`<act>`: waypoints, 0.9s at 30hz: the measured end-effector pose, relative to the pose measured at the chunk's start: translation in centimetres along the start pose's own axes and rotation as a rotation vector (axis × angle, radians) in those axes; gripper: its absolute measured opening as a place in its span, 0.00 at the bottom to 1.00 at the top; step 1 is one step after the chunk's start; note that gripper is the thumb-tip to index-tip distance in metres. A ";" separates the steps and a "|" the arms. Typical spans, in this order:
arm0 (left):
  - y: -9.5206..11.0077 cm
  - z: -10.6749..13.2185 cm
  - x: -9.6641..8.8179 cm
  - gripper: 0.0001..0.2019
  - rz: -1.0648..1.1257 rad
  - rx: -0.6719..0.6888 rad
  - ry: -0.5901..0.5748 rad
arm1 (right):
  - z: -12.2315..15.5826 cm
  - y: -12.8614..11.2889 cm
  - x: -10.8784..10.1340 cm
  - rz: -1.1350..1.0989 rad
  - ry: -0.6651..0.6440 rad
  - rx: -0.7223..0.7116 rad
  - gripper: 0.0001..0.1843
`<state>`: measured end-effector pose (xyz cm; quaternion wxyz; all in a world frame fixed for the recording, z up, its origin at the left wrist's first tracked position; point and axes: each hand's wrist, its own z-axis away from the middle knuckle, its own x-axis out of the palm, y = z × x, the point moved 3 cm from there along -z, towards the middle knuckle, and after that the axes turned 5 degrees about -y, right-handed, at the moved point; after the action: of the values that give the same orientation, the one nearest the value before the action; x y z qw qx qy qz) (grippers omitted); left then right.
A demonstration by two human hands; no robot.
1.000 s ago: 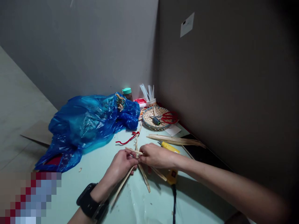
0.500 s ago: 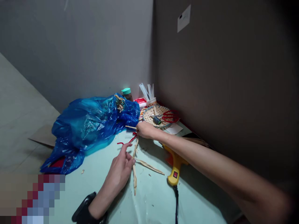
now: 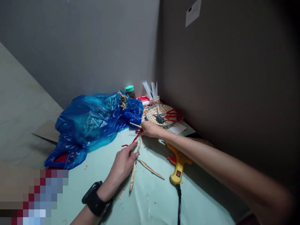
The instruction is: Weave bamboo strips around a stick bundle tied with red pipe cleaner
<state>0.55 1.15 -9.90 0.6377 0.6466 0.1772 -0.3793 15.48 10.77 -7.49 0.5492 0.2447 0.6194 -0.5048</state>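
Observation:
A pale braid of flat, straw-like strips (image 3: 140, 144) runs down the table between my hands. My right hand (image 3: 150, 128) is closed on its far end, with a thin pale stick (image 3: 135, 125) jutting out leftward from the fingers. Red fuzzy cord (image 3: 136, 137) hangs by the same fingertips, its tail lying to the left. Lower down, my left hand (image 3: 124, 161) has thumb and fingertips at the braid, closed around it. Below that grip, two loose strips spread apart, one toward me (image 3: 132, 181) and one to the right (image 3: 152, 170).
A blue plastic bag (image 3: 93, 122) bulks at the left. Behind my right hand, a woven basket (image 3: 150, 110) holds red-handled scissors (image 3: 174, 115) and a dark thread spool (image 3: 160, 119). A yellow glue gun (image 3: 177, 175) with a black cord lies under my right forearm. A cup of clear sticks (image 3: 154, 100) stands behind.
My left hand has shifted slightly up the braid, its thumb and fingers closer together. The near loose strip has swung left. My right hand keeps its grip; the whole view has shifted slightly.

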 end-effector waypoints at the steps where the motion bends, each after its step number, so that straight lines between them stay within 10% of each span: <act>1: -0.5 0.0 -0.1 0.26 0.035 -0.002 0.006 | 0.0 0.0 0.0 -0.012 0.008 0.003 0.12; 11: -0.1 -0.6 0.1 0.27 0.205 -0.012 0.089 | 0.4 -1.1 0.4 -0.041 0.085 0.077 0.14; 18: 2.0 -0.2 -0.1 0.20 -0.187 0.060 0.003 | -0.3 -0.1 -0.2 -0.082 0.074 0.066 0.13; 27: 3.2 -4.7 -0.4 0.17 -0.454 -0.002 0.271 | -1.2 1.3 -0.5 -0.246 0.043 0.088 0.12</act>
<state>3.86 5.37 -7.86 0.5074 0.6346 0.4018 -0.4223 16.22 12.45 -7.61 0.4584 0.2013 0.6338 -0.5897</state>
